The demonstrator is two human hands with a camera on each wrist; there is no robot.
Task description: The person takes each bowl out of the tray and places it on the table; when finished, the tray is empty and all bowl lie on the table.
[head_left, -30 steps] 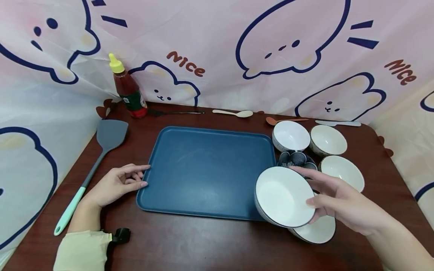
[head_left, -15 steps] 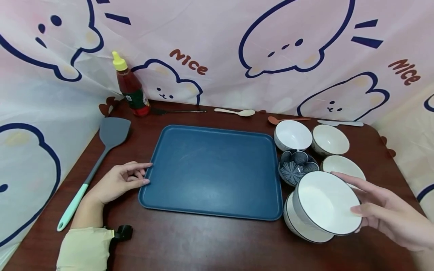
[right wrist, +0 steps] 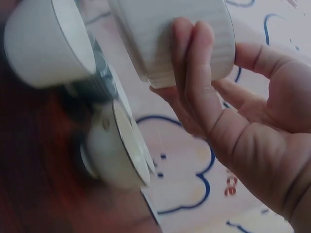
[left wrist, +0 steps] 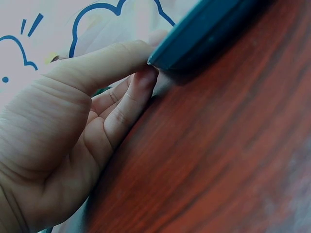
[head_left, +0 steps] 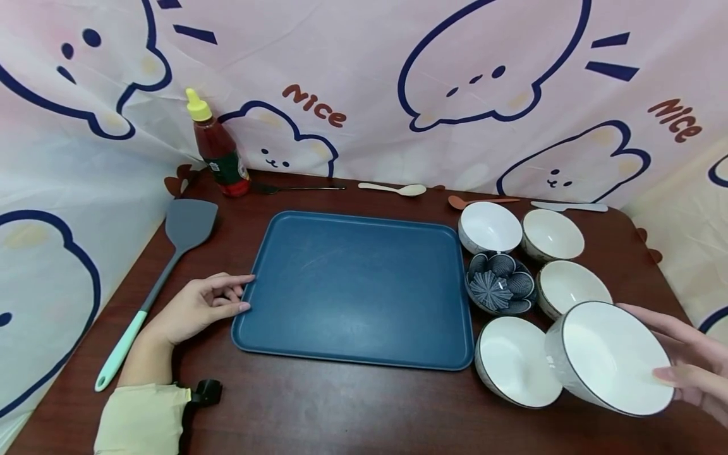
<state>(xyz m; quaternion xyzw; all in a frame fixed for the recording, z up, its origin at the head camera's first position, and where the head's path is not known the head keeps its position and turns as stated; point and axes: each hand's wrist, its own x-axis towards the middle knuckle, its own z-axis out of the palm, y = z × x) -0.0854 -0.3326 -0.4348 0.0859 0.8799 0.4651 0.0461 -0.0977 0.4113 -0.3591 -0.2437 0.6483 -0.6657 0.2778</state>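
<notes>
My right hand (head_left: 702, 366) grips a white bowl (head_left: 611, 354) with a thin dark rim, thumb at the rim and fingers along its ribbed outside. In the right wrist view the held bowl (right wrist: 180, 43) is raised off the table and tilted. Just left of it stands another white bowl (head_left: 519, 363). At the left edge of a blue rectangular tray (head_left: 352, 291), my left hand (head_left: 196, 309) pinches the rim with thumb and fingers. The left wrist view shows the thumb at the tray's rim (left wrist: 180, 51), other fingers curled below.
A dark patterned bowl (head_left: 500, 284) and several white bowls (head_left: 490, 227) stand right of the tray. A spatula (head_left: 165, 284) lies left, and a red sauce bottle (head_left: 222, 151) stands at the back. A white spoon (head_left: 406, 189), brown spoon (head_left: 478, 201) and knife (head_left: 569, 206) line the back edge.
My right hand has carried the white bowl rightward from the tray's right corner, uncovering the patterned bowl and the other white bowl. My left hand stays at the tray's edge.
</notes>
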